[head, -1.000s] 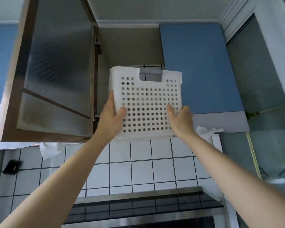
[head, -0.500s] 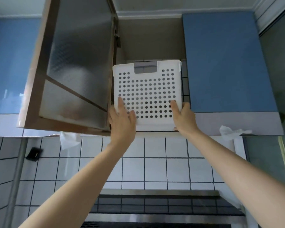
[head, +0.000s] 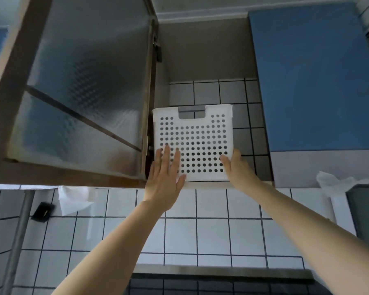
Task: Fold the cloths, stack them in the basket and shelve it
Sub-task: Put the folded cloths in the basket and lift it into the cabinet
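Note:
The white perforated basket stands upright on the bottom shelf of the open wall cupboard, its handle cut-out at the top. My left hand lies flat against the basket's lower left front, fingers stretched out and apart. At the lower right corner my right hand holds the basket, thumb on the front and fingers along the side. No cloths can be seen; the basket's inside is hidden.
The cupboard's frosted-glass door hangs open to the left, close to the basket. A shut blue door is on the right. White crumpled papers hang under the cupboards. Below are white wall tiles and a dark steel appliance.
The basket has gone from held in front of the cupboard to standing deeper on the shelf. My left hand shifted from gripping its side to pressing flat on its front.

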Demonstrator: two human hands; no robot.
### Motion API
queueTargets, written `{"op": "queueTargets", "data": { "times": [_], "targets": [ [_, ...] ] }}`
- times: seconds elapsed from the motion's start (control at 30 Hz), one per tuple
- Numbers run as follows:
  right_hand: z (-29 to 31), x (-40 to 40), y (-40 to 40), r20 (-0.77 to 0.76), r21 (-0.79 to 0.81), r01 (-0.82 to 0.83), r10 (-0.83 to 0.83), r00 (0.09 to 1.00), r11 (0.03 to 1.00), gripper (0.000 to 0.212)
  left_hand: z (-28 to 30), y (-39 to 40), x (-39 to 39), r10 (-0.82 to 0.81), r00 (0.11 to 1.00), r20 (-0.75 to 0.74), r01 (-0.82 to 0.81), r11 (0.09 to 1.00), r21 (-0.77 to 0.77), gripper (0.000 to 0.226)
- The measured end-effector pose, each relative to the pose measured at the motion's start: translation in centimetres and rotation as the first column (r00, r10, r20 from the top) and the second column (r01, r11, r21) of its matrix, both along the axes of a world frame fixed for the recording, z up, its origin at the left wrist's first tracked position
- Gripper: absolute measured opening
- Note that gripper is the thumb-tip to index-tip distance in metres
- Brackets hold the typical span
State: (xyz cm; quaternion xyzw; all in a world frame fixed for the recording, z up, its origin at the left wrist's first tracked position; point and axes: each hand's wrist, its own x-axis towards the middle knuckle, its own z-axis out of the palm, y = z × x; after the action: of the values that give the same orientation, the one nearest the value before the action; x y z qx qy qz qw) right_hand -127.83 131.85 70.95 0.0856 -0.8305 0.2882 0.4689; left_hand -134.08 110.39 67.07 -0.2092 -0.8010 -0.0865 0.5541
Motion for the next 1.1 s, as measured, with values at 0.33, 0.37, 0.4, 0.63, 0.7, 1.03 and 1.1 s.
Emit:
{"op": "queueTargets", "data": {
  "times": [0.33,0.37,0.4,0.63,0.7,1.03,1.1],
  "targets": [
    [1.4,-5.3,1.7,0.160,-0.052,-0.077,0.084,0.984,0.996,0.048,0.3,0.5,-3.7,0.146,0.987,0.072,-0.134,0.979,-0.152,0.085],
    [1.5,-5.8,1.7,0.159,-0.062,-0.079,0.088,0.983,0.995,0.047,0.3,0.6,-4.1,0.177,0.983,0.059,-0.163,0.969,-0.187,0.088],
    [1.5,-6.2,1.7,0.155,-0.072,-0.072,0.083,0.984,0.995,0.047,0.3,0.6,-4.3,0.194,0.979,0.062,-0.177,0.962,-0.207,0.090],
    [0.9,-7.1,1.6,0.136,-0.054,0.047,-0.040,0.990,0.997,0.050,0.4,0.8,-3.6,0.203,0.970,0.136,-0.180,0.970,-0.165,0.089],
    [0.8,-6.2,1.0,0.129,-0.038,0.093,-0.087,0.988,0.995,0.049,0.9,0.5,-2.5,0.169,0.963,0.208,-0.136,0.977,-0.163,0.088],
    [-3.9,7.6,-4.8,-0.013,0.249,0.031,-0.029,1.000,0.968,0.051,-7.8,-5.1,9.6,-0.425,0.883,0.198,0.357,0.883,0.304,0.037],
    [-4.4,11.0,-7.1,-0.087,0.307,-0.025,0.055,0.995,0.951,0.049,-9.2,-7.0,10.9,-0.461,0.879,0.121,0.381,0.832,0.403,0.029]
  ]
}}
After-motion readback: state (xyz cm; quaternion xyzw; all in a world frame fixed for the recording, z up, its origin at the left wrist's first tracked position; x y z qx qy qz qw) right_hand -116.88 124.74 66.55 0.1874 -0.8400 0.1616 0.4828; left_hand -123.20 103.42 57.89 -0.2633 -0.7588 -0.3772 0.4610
